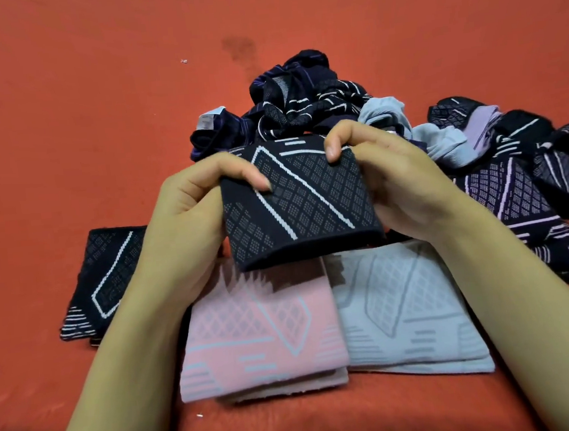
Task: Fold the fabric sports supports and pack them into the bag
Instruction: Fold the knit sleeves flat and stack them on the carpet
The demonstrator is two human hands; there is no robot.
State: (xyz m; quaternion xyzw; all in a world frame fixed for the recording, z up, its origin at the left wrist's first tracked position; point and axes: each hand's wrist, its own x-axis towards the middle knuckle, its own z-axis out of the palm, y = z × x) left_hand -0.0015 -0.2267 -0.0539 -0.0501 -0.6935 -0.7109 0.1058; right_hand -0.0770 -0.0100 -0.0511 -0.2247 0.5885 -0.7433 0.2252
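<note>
Pink support and blue support lie folded; both hands (left, right) pinch a black support; pile remains unfolded; no bag visible.

Both hands up front, left hand and right hand w/ a folded support between them, above two folded supports side by side: one left, one right, edges touching. Another folded one far left. Unfolded heap behind, more spilling right.
</note>
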